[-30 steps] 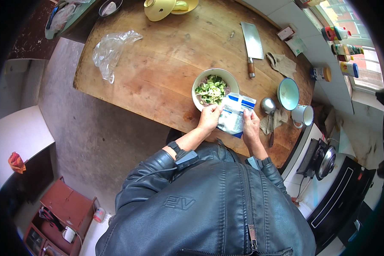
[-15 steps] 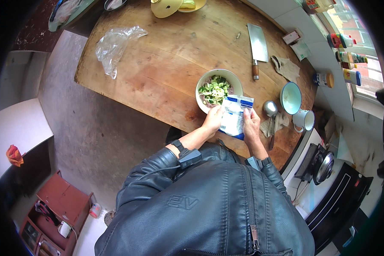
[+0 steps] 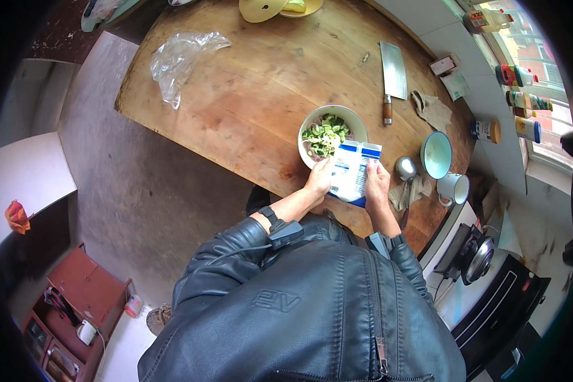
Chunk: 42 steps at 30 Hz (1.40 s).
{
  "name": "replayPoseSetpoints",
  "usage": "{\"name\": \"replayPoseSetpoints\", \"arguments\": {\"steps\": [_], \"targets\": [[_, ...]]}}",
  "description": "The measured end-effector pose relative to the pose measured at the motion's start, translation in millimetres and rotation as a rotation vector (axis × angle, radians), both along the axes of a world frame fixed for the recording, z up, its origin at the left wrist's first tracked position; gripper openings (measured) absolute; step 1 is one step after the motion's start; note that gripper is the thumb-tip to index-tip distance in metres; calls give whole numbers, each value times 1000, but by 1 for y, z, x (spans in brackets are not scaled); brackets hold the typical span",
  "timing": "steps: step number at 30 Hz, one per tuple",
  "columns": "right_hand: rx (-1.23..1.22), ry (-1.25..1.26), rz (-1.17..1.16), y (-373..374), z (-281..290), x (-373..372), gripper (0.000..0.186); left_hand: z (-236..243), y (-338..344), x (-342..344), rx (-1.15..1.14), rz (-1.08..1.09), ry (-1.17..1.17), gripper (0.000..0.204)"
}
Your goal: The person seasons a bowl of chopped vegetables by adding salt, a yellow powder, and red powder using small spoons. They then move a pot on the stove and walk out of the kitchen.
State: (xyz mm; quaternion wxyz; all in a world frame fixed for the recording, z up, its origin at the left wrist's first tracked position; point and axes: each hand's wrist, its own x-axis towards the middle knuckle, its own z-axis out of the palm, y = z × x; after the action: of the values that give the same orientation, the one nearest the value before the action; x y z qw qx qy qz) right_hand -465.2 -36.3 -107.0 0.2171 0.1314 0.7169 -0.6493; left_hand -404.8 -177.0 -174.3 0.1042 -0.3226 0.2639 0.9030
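Wooden table point(image 3: 235, 114), largest thing about: spreads beyond the grip and well away to its left, near edge close on the body side. Clear plastic bag point(image 3: 181, 63) crumpled on top, far off beyond and left of the grip. Cleaver point(image 3: 395, 73) beyond and somewhat right, handle end toward the grip, blade away.

Pale bowl point(image 3: 358, 128) just beyond the grip, to its left; chopped greens point(image 3: 325, 135) heaped inside. Relation that counts: the far end of the white and blue packet point(image 3: 349, 173) overlaps the near right part of the rim, seen from above. Touching or held clear, cannot tell. Left hand point(image 3: 317, 179) is the nearer to the pale bowl, fingertips close by the near rim; right hand point(image 3: 378, 184) farther off.

Light-blue bowl point(image 3: 436, 156) right of the grip and slightly beyond. Packet itself sits in the grip, between the two hands, long axis running from the body side outward, slight lean, printed face up. Far end torn or sealed: cannot tell.

White mug point(image 3: 452, 189) farther right, beside the light-blue bowl. Ladle point(image 3: 405, 168) nearer on the right, handle toward the body.

Grip: both hands closed on the packet, left at its left edge, right at its right edge, thumb on the face. Fingers behind it hidden.
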Motion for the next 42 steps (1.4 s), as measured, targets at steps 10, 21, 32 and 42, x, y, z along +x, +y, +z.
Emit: {"name": "replayPoseSetpoints", "arguments": {"steps": [10,21,32,42], "targets": [[-21,-9,5,2,-4,0,29,-7,-2,1,-90,-89,54,36],[5,-12,15,2,-7,0,29,-6,-5,-4,-84,-113,49,37],[-5,-10,11,1,-8,0,28,-11,-4,-7,-114,-141,19,39],[-7,-8,12,2,-9,-2,28,-8,-4,-12,-75,-133,-15,43]]}}
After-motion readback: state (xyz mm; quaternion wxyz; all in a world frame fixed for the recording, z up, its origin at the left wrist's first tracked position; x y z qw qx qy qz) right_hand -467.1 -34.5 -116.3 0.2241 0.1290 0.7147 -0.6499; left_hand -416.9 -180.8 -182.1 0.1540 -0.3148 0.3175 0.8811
